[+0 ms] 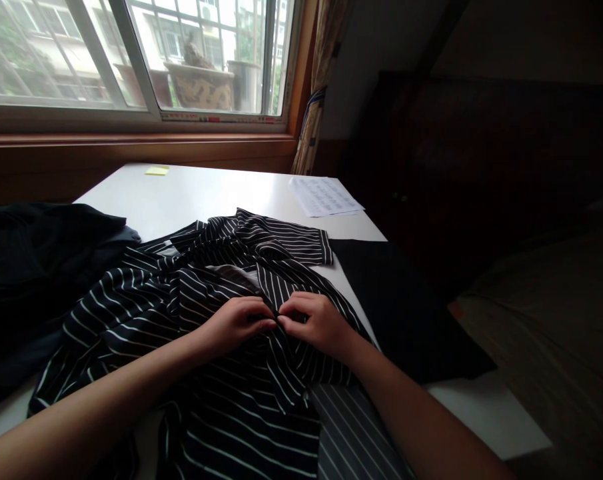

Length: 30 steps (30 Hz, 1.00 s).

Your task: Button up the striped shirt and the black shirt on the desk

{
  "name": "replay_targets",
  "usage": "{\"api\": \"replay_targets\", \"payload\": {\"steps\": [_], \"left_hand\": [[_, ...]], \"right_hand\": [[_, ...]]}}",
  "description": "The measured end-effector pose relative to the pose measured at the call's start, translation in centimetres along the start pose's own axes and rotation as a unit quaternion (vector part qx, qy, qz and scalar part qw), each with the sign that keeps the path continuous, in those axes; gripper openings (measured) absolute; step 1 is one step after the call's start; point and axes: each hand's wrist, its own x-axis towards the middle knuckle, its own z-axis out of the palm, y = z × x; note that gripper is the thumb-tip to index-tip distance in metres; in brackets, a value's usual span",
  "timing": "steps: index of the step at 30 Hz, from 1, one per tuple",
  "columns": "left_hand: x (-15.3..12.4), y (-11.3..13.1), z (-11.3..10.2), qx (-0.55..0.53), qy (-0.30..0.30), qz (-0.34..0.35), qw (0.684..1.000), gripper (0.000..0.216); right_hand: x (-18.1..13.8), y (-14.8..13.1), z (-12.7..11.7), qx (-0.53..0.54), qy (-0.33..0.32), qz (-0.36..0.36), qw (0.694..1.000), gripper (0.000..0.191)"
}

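A black shirt with thin white stripes (146, 300) lies spread and rumpled on a white table (206, 193). My left hand (238, 321) and my right hand (315, 321) meet at the shirt's front opening near the middle. Both hands have their fingers curled and pinch the striped cloth where the two front edges come together. What exactly sits between the fingertips is too small to make out. The shirt's collar lies just beyond my hands.
A heap of dark cloth (36, 267) covers the table's left side, and a flat black cloth (396, 300) lies at the right edge. Printed papers (324, 197) and a yellow sticky note (156, 171) sit at the back. Behind them is a window with a wooden sill (131, 143). A bed (546, 320) stands on the right.
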Motion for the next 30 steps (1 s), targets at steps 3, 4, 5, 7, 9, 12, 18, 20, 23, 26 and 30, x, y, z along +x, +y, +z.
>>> {"api": "replay_targets", "payload": {"steps": [3,4,5,7,9,12,18,20,23,26,30], "left_hand": [[0.0,0.0,0.02,0.001,0.013,-0.006,1.0,0.028],[-0.01,-0.01,0.01,0.0,0.018,-0.01,1.0,0.027],[-0.02,-0.02,0.0,-0.001,0.024,-0.014,1.0,0.026],[-0.04,-0.03,-0.05,-0.003,0.037,-0.019,0.999,0.024],[-0.03,0.01,-0.13,-0.005,0.046,-0.021,0.999,0.023],[-0.01,0.09,-0.24,-0.005,0.048,-0.025,0.999,0.021],[-0.04,0.11,-0.19,-0.028,0.053,-0.027,0.998,0.016],[-0.06,0.14,-0.16,-0.035,0.058,-0.024,0.997,0.017],[-0.08,0.21,-0.17,-0.038,0.065,-0.024,0.997,0.02],[-0.12,0.25,-0.21,-0.037,0.068,-0.033,0.996,0.017],[-0.17,0.26,-0.24,-0.045,0.067,-0.04,0.996,0.014]], "right_hand": [[0.02,0.03,-0.11,0.041,-0.015,0.031,0.999,0.006],[0.03,0.04,-0.15,0.051,-0.019,0.039,0.998,0.006],[0.04,0.06,-0.17,0.058,-0.022,0.047,0.997,0.007],[0.04,0.12,-0.21,0.067,-0.024,0.059,0.996,0.009],[0.05,0.16,-0.25,0.073,-0.025,0.069,0.995,0.01],[0.1,0.13,-0.39,0.081,-0.023,0.078,0.993,0.011],[0.19,-0.04,-0.77,0.082,-0.002,0.087,0.993,0.012],[0.18,0.02,-0.78,0.089,0.0,0.092,0.992,0.012],[0.14,0.27,-0.72,0.117,-0.006,0.113,0.987,0.014],[0.1,0.56,-0.68,0.164,-0.022,0.145,0.975,0.019],[0.12,0.71,-0.68,0.236,-0.044,0.177,0.955,0.023]]}}
